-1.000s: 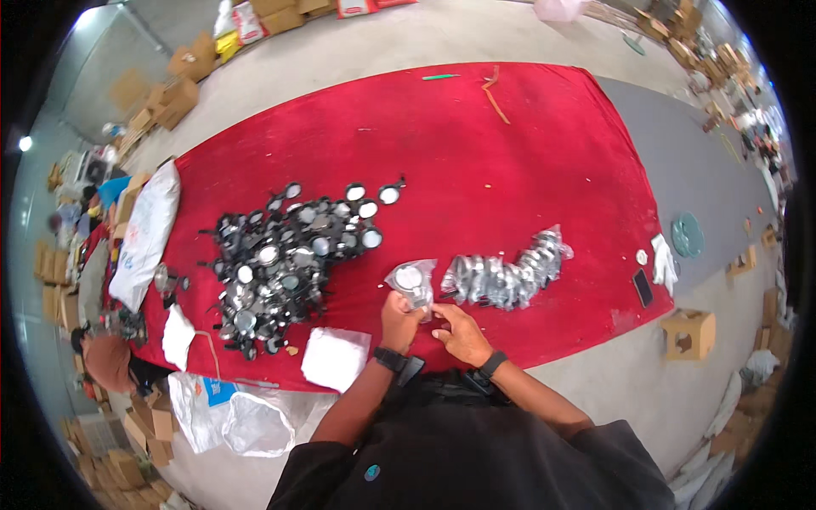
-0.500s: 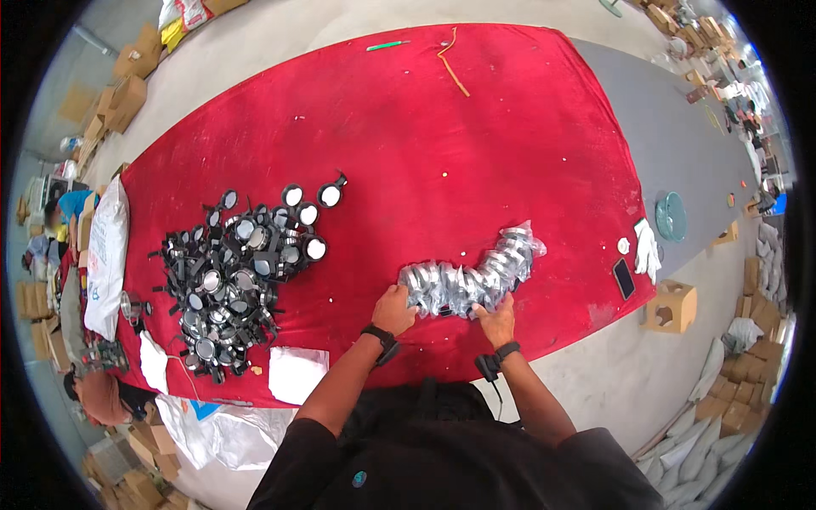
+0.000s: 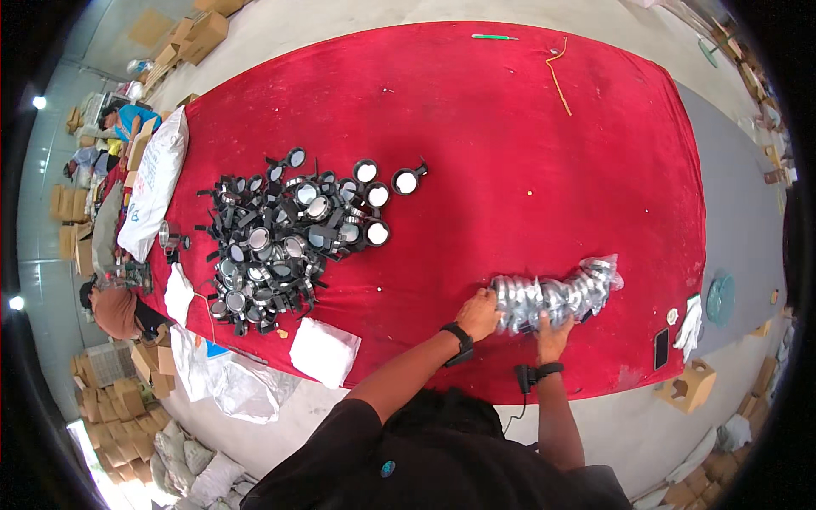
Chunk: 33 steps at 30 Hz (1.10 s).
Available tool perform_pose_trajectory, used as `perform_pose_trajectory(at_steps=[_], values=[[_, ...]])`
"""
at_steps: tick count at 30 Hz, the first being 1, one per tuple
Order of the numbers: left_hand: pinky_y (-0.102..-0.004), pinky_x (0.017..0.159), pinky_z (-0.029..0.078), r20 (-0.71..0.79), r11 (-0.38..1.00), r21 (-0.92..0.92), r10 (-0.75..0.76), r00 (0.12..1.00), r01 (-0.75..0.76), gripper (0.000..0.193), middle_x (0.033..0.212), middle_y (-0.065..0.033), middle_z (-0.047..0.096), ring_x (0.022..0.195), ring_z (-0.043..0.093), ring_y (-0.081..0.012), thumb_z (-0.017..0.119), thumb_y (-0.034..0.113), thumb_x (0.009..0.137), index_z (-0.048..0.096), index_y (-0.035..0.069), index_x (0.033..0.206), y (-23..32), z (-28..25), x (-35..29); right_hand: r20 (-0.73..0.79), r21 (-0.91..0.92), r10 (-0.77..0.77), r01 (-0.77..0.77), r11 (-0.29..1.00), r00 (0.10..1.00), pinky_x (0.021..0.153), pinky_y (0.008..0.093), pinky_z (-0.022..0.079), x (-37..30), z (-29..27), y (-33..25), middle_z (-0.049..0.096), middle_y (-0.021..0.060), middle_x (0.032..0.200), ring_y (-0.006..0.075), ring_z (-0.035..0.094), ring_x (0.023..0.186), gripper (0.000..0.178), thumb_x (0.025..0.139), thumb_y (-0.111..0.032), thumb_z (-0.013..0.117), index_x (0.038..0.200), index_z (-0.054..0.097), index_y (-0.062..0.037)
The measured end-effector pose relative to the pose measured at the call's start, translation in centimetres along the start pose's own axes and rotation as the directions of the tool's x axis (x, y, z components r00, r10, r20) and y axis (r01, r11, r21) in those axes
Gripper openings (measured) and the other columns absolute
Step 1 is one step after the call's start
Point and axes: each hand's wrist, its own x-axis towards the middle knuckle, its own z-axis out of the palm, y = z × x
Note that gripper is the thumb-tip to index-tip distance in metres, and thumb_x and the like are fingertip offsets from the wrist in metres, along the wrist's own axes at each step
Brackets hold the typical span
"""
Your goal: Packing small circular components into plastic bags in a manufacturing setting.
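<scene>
A curved row of round silver pieces in clear plastic wrap (image 3: 552, 296) lies on the red cloth, close to the table's near edge. My left hand (image 3: 478, 314) presses its curled fingers on the row's left end. At the near side, my right hand (image 3: 554, 340) has its thumb and fingers against the wrapped pieces. Exactly how the fingers grip is partly hidden. Left of the row is a large heap of round silver-faced pieces with black rims and handles (image 3: 263, 246). Several of these lie loose at the heap's right side.
A folded white sheet in plastic (image 3: 325, 353) lies at the near edge. To the right are a phone (image 3: 661, 348), white gloves (image 3: 689, 327) and a teal basket (image 3: 721, 299). A white sack (image 3: 156, 183) lies at the left; a green pen (image 3: 495, 37) is at the far edge.
My view has swung left, so the table sits further right in the picture. Both hands stay at the wrapped row, which looks slightly straighter.
</scene>
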Motion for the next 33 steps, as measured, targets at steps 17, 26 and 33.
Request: perform_pose_trajectory(at_steps=[17,26,33], values=[[-0.0506,0.108,0.046,-0.395,0.862,0.462,-0.009,0.919,0.207,0.082,0.146,-0.0229,0.053,0.129,0.055,-0.0416,0.084,0.02,0.08,0.044,0.004,0.151,-16.2,-21.2,14.5,0.141,-0.044,0.153,-0.148,0.988,0.978,0.077,0.0355,0.06,-14.8,-8.0,1.3,0.063,0.0174,0.121,0.0245,0.069,0.095,0.069,0.094,-0.009,0.073,0.153,0.037,-0.0068],[-0.0492,0.093,0.049,-0.026,0.808,0.546,0.28,0.96,-0.221,0.061,0.11,-0.0179,0.063,0.104,0.061,-0.0381,0.081,0.018,0.069,0.06,0.004,0.125,-10.9,-11.8,-1.8,0.537,-0.114,-0.052,0.133,0.985,0.842,0.074,0.0318,0.058,-15.5,-3.9,-7.4,0.075,0.0103,0.092,0.0153,0.072,0.092,0.018,0.097,-0.007,0.066,0.112,0.07,0.0031],[-0.0484,0.085,0.054,-0.08,0.945,0.166,0.296,0.952,-0.28,0.054,0.098,-0.0192,0.065,0.098,0.064,-0.039,0.082,0.031,0.074,0.066,0.004,0.117,-5.1,-7.8,-17.6,0.818,0.167,-0.506,0.728,0.665,0.274,0.095,0.0443,0.054,-20.4,0.3,-23.1,0.071,0.0172,0.111,0.0361,0.069,0.107,0.031,0.086,-0.002,0.069,0.117,0.07,-0.0015]])
